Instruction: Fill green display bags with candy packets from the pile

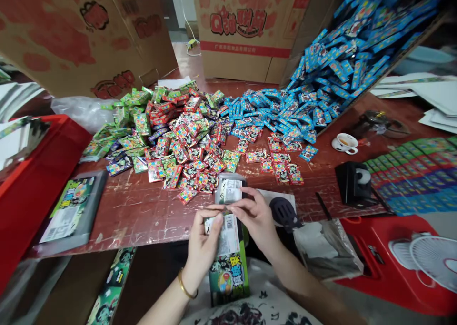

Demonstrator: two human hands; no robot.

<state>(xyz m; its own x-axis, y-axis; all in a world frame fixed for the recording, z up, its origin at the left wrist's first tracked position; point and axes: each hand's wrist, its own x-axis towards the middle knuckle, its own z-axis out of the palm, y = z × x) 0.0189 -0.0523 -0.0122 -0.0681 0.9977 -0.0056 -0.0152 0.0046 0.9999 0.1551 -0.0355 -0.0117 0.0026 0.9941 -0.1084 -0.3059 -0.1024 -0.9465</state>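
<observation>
My left hand (203, 243) grips a green printed carton (228, 263) at its upper end, just in front of the table's near edge. My right hand (254, 216) pinches the carton's open top flap (231, 191) with thumb and fingers. A gold bangle sits on my left wrist. On the red worn table (143, 211) beyond the hands lies a heap of small candy packets: green ones (132, 120) at the left, red ones (189, 149) in the middle, blue ones (285, 111) at the right.
A tipped box spills blue packets (350, 44) at back right. Big cardboard cartons (246, 25) stand behind. A grey tray with a flat carton (69, 211) lies left, by a red crate (32, 182). Tape dispenser (355, 182), cup (344, 143), filled packet tray (417, 172), small fan (428, 258) at right.
</observation>
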